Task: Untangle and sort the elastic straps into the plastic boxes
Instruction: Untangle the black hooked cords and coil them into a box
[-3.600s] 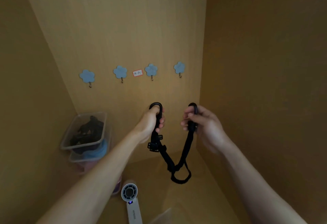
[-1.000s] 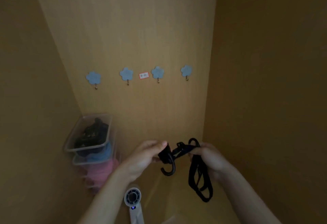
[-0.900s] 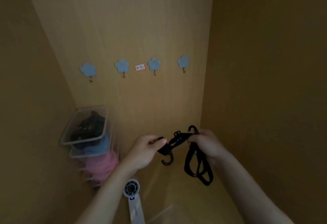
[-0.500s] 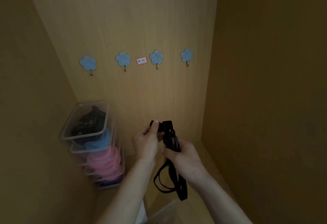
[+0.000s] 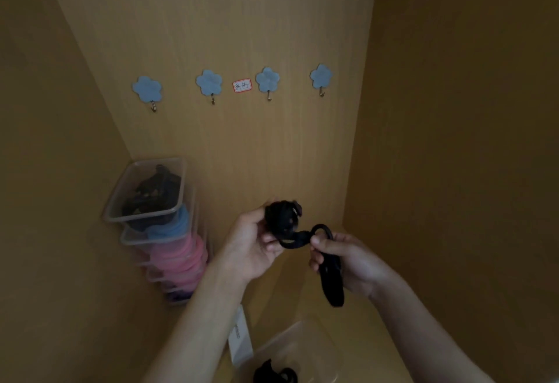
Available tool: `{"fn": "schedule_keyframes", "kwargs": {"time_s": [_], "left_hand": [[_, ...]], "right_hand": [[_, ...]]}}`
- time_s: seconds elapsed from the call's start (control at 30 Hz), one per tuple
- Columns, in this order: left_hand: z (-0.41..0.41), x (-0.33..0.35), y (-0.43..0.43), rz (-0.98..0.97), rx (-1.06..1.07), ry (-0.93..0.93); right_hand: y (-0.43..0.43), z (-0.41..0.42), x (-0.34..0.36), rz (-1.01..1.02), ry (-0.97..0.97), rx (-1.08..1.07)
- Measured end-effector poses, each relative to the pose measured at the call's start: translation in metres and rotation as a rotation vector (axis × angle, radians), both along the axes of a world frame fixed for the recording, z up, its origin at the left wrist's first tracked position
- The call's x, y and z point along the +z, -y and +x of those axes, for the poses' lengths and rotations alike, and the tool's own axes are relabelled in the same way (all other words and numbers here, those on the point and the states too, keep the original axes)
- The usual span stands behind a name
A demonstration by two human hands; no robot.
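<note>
A black elastic strap (image 5: 331,278) with hooks is held in front of me, partly rolled into a bundle. My left hand (image 5: 252,246) grips the rolled bundle at its top. My right hand (image 5: 348,261) pinches the strap just beside a hook loop, and the loose end hangs below it. A stack of clear plastic boxes (image 5: 151,219) stands in the back left corner; the top one holds black straps, those below hold blue, pink and purple ones. Another clear box (image 5: 320,343) with a black strap inside sits near the bottom edge.
Several blue flower-shaped wall hooks (image 5: 208,83) and a small red-edged label (image 5: 242,85) are on the wooden back wall. Wooden walls close in left and right. A white handheld device (image 5: 240,340) lies on the floor under my left forearm.
The strap went from stretched between both hands to gathered. In the last half second my hands moved apart a little, with more strap bundled in my left hand and a shorter tail below my right.
</note>
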State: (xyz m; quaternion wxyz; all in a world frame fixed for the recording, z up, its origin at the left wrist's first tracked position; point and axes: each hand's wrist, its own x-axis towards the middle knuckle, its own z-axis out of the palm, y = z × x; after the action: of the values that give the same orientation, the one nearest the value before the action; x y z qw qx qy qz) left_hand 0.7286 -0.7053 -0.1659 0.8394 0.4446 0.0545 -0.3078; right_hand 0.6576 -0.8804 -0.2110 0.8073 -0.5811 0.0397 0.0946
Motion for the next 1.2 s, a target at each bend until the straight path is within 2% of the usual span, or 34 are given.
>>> {"fn": "schedule_keyframes", "kwargs": {"time_s": [0.07, 0.13, 0.2, 0.3, 0.37, 0.43, 0.53, 0.63, 0.73, 0.83, 0.97, 1.1, 1.2], "left_hand": [[-0.001, -0.007, -0.006, 0.239, -0.08, 0.186], [-0.003, -0.012, -0.008, 0.649, -0.175, 0.506], [-0.005, -0.019, -0.005, 0.95, -0.22, 0.766], [-0.01, -0.034, 0.004, 1.085, -0.08, 0.931], [-0.008, -0.046, 0.009, 1.065, 0.104, 0.926], [-0.004, -0.052, 0.013, 1.0, 0.27, 0.893], [0.001, -0.056, 0.019, 0.704, 0.445, 0.642], [0.005, -0.05, 0.02, 0.299, 0.403, 0.261], [0.003, -0.037, 0.016, 0.029, 0.325, 0.044], [-0.001, -0.032, 0.012, -0.061, 0.321, -0.048], [-0.002, -0.034, 0.009, -0.113, 0.28, -0.058], [-0.003, -0.035, 0.0, -0.068, 0.154, 0.027], [-0.006, -0.039, -0.011, -0.011, 0.045, 0.091]], "right_hand": [[0.012, 0.003, 0.01, -0.154, -0.021, -0.012], [0.018, 0.006, 0.021, -0.375, -0.033, -0.056], [0.014, 0.009, 0.033, -0.602, -0.026, -0.101], [0.001, 0.013, 0.044, -0.842, -0.049, -0.133], [-0.009, 0.013, 0.045, -0.88, -0.065, -0.138], [-0.021, 0.009, 0.04, -0.818, -0.057, -0.127], [-0.04, 0.002, 0.02, -0.642, 0.02, -0.161], [-0.049, -0.004, -0.005, -0.34, 0.058, -0.206], [-0.047, -0.007, -0.022, 0.037, -0.017, -0.209], [-0.038, -0.005, -0.029, 0.3, -0.085, -0.234], [-0.029, -0.002, -0.031, 0.393, -0.103, -0.213], [-0.012, 0.009, -0.038, 0.43, -0.15, -0.229], [0.003, 0.017, -0.035, 0.256, -0.144, -0.224]]}}
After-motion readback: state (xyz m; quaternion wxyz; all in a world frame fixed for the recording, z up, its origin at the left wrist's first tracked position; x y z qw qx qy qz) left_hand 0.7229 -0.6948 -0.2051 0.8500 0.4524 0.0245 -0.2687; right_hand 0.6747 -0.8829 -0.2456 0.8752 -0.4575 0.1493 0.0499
